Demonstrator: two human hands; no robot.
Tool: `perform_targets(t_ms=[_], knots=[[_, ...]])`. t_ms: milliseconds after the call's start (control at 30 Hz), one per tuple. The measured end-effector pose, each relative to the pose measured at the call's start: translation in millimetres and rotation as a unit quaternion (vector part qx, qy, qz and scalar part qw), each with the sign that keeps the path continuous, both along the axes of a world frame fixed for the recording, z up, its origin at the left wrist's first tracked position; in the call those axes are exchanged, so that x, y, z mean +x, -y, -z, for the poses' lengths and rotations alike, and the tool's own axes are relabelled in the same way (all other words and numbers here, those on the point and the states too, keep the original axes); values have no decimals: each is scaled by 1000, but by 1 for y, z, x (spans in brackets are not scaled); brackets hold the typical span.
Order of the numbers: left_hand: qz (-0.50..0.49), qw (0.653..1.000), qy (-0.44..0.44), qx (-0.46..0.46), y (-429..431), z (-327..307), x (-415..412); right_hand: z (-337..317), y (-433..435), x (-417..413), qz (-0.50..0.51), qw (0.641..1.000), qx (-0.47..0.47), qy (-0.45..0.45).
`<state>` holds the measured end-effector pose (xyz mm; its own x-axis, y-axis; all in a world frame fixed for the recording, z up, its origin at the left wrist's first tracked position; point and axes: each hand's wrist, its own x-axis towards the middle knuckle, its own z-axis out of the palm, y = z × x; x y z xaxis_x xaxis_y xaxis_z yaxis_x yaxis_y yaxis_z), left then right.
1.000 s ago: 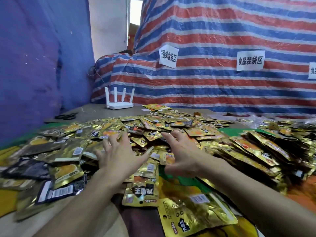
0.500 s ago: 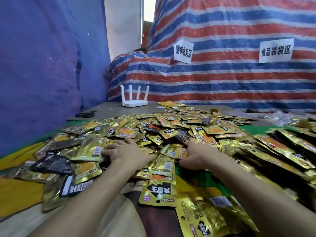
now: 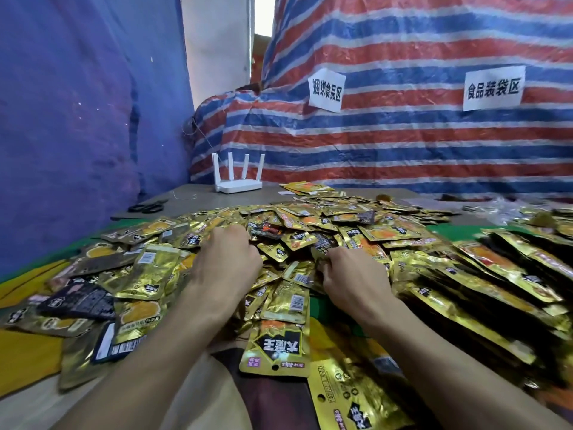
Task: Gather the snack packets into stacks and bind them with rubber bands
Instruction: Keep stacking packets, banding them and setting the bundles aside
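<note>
A wide heap of gold snack packets point(image 3: 341, 218) covers the table in the head view. My left hand point(image 3: 226, 262) lies on the heap's near edge, its fingers curled down around a bunch of packets. A little to the right, my right hand point(image 3: 353, 274) also has curled fingers, and they pinch packets at its fingertips. What lies under both palms is hidden. One gold packet with black lettering point(image 3: 279, 346) lies flat between my forearms. No rubber band is visible.
Overlapping gold packets point(image 3: 496, 274) lie in a long row on the right. A white router point(image 3: 237, 181) and black scissors point(image 3: 145, 207) sit on the grey table point(image 3: 198, 200) at the back left. A striped tarp point(image 3: 403, 144) rises behind, a blue tarp point(image 3: 77, 119) to the left.
Both hands went from spread fingers over the heap to curled fingers dug into the packets. The view has shifted closer to the pile.
</note>
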<state>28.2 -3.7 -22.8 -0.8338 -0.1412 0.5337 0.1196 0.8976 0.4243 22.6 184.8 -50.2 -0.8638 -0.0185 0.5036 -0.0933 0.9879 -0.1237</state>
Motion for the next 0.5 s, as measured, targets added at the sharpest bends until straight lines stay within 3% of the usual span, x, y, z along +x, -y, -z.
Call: perform_targets(t_ms=[133,267,500], knots=[[32,991,-98,82,2,-1,-4,-3,2,2,-23,997,-45,-56],[90,979,-126,130,-2,11,-9,-5,4,2,-56,980,-153,-117],[194,920,-148,306,-20,23,-7,1,13,4,-178,876,-430,-122]])
